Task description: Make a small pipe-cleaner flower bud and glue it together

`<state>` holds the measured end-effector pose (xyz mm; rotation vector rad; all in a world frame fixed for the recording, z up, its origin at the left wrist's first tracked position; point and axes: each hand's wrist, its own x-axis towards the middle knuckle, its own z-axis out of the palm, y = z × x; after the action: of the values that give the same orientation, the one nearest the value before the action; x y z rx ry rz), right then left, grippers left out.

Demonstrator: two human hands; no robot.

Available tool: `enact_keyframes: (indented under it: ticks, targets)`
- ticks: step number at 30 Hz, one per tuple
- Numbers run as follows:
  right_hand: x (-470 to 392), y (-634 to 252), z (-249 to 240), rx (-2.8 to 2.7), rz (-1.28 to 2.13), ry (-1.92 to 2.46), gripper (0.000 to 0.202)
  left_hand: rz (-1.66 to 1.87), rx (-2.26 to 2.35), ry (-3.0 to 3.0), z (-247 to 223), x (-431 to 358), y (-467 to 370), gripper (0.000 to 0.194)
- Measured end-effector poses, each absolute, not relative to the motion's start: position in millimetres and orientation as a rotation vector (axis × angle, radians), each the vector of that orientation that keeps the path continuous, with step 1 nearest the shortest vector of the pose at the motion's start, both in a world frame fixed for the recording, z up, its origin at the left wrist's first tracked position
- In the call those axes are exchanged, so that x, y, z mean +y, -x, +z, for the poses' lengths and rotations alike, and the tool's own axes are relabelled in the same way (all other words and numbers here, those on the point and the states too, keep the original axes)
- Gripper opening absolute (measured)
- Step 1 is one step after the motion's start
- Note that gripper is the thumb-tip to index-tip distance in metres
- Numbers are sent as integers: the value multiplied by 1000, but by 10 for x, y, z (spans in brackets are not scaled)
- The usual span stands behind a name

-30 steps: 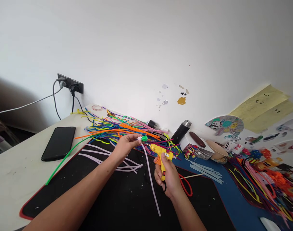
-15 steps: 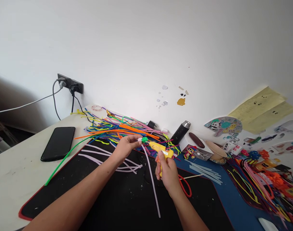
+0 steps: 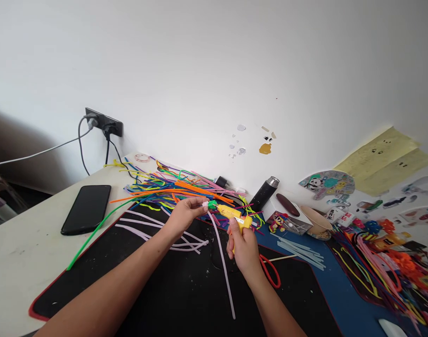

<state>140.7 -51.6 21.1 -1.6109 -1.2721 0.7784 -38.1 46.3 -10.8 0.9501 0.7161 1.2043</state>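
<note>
Between the fingertips of my left hand [image 3: 186,214] is a small green and lilac pipe-cleaner piece [image 3: 211,205]. A long lilac pipe cleaner [image 3: 222,262] hangs from it, reaching down over the black mat [image 3: 172,295]. My right hand [image 3: 244,245] is wrapped round the handle of a yellow hot glue gun [image 3: 229,213], which points left. The gun's nozzle is at the green part; whether it touches cannot be told. Several loose lilac pipe cleaners [image 3: 143,231] lie on the mat beyond my left forearm.
Many coloured pipe cleaners [image 3: 172,187] are heaped along the wall. A black phone [image 3: 86,209] lies at the left. A black thermos [image 3: 265,194], a tissue box [image 3: 287,216], a bowl [image 3: 316,222] and translucent glue sticks [image 3: 301,251] are at the right. A red pipe-cleaner loop [image 3: 275,276] sits beside my right wrist.
The glue gun has tilted slightly and its nozzle has come closer to the green part. Both hands keep their grip, and the rest is nearly the same.
</note>
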Motion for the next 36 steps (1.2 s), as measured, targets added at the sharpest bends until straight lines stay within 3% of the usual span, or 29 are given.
enact_keyframes:
  ticks: [36]
  targets:
    - [-478,-1430,60,-1423,621,1689,72,1185,695,-962,-71,433,370,56]
